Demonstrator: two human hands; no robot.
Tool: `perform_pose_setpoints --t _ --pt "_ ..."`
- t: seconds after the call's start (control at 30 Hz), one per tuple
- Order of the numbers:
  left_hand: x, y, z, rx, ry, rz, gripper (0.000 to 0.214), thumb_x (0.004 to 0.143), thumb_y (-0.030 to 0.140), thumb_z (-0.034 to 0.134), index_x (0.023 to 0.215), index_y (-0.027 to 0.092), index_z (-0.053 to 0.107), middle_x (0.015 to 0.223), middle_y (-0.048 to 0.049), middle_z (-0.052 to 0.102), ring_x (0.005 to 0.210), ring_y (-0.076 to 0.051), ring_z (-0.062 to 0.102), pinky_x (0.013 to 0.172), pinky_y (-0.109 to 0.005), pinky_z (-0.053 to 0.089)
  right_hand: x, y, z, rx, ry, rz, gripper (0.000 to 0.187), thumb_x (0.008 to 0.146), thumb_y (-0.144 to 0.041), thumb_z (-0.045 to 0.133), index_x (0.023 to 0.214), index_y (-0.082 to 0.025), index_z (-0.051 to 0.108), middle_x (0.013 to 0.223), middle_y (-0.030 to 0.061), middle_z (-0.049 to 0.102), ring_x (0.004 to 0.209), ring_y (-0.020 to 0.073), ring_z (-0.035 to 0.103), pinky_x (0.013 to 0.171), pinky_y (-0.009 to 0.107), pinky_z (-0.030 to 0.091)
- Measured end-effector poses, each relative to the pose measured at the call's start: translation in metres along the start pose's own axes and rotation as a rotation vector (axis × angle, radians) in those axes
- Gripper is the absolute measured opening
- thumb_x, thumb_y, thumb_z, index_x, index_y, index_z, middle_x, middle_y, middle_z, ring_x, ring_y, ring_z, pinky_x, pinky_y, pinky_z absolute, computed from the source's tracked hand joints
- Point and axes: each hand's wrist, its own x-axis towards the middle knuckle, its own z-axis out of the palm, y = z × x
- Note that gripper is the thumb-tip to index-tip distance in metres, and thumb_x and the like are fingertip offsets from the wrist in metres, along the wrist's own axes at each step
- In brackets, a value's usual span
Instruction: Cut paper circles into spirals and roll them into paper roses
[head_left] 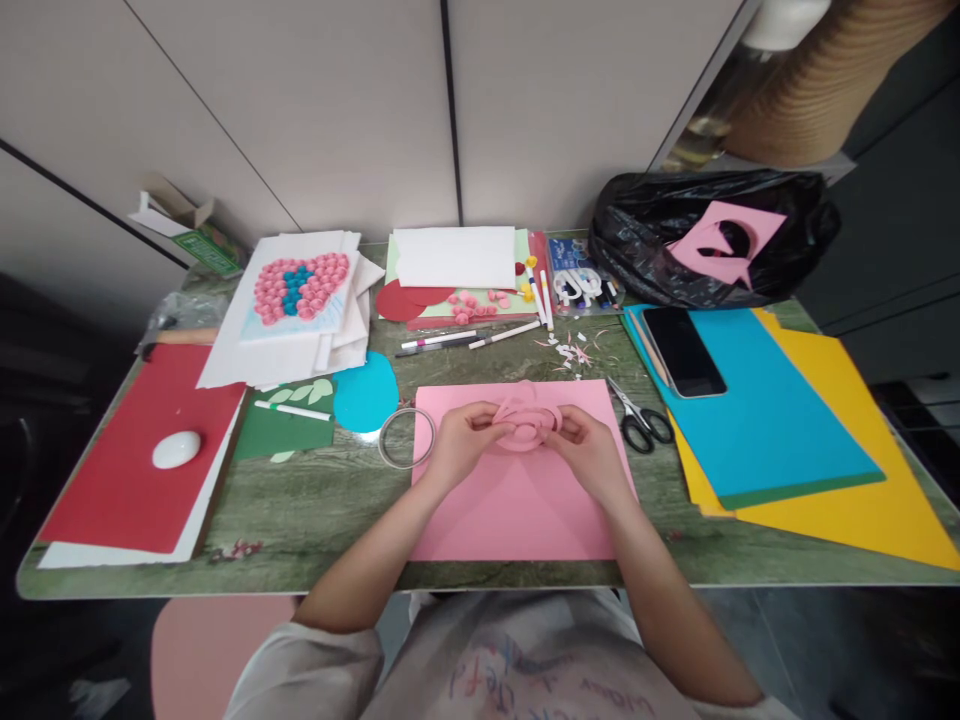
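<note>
Between my two hands is a coiled pink paper spiral, held above a stack of pink paper sheets. My left hand pinches the spiral's left side with thumb and fingers. On its right side my right hand is closed on the loops in the same way. A round ring lies left of the pink sheets, close to my left wrist. Scissors with black handles rest just right of the sheets, near my right hand.
Paper scraps and several pens lie behind the pink sheets. To the right are blue paper, a phone and a black bag. Leftward stand a rose picture, red paper and a white mouse.
</note>
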Motion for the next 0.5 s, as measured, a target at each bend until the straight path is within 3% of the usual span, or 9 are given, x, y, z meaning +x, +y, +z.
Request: perform_pose_setpoints --t 0.17,0.27,0.33,0.4,0.5 --pt "0.000 0.003 -0.001 0.047 0.109 0.069 0.022 0.065 0.032 0.074 0.076 0.015 0.070 0.076 -0.0046 0.072 0.071 -0.017 0.065 0.064 -0.026 0.048 -0.001 -0.003 -0.002 0.060 0.187 -0.065 0.034 0.068 -0.030 0.072 0.099 -0.023 0.058 0.103 0.0034 0.062 0.094 0.0158 0.059 0.084 0.030 0.048" --pt "-0.006 0.005 -0.002 0.123 0.219 0.145 0.017 0.068 0.030 0.072 0.077 0.017 0.072 0.082 -0.0051 0.073 0.078 -0.019 0.066 0.071 -0.029 0.051 -0.004 -0.004 -0.006 0.094 0.231 -0.048 0.020 0.073 -0.032 0.068 0.086 -0.022 0.058 0.085 0.0002 0.062 0.079 0.0126 0.059 0.075 0.026 0.049" --pt "-0.011 0.003 -0.004 0.195 0.275 0.217 0.015 0.072 0.029 0.068 0.082 0.019 0.073 0.088 -0.0056 0.074 0.085 -0.021 0.067 0.080 -0.033 0.051 -0.006 -0.006 -0.006 0.130 0.124 0.024 0.020 0.078 -0.039 0.062 0.077 -0.019 0.059 0.068 0.0005 0.061 0.063 0.0131 0.058 0.063 0.027 0.049" --pt "-0.015 -0.002 -0.008 0.329 0.268 0.378 0.015 0.077 0.028 0.063 0.088 0.022 0.073 0.094 -0.0057 0.074 0.091 -0.021 0.067 0.087 -0.036 0.050 -0.008 -0.009 -0.003 0.166 -0.046 0.117 0.038 0.083 -0.050 0.050 0.074 -0.016 0.063 0.063 0.0054 0.063 0.057 0.0163 0.060 0.057 0.031 0.050" --pt "-0.019 -0.009 -0.014 0.496 -0.055 0.639 0.020 0.082 0.021 0.058 0.097 0.025 0.071 0.107 -0.0045 0.070 0.107 -0.020 0.063 0.101 -0.040 0.043 -0.008 -0.014 0.002 0.369 -0.260 0.308 0.064 0.087 -0.064 0.027 0.084 -0.014 0.067 0.076 0.0123 0.069 0.072 0.0227 0.066 0.065 0.038 0.052"
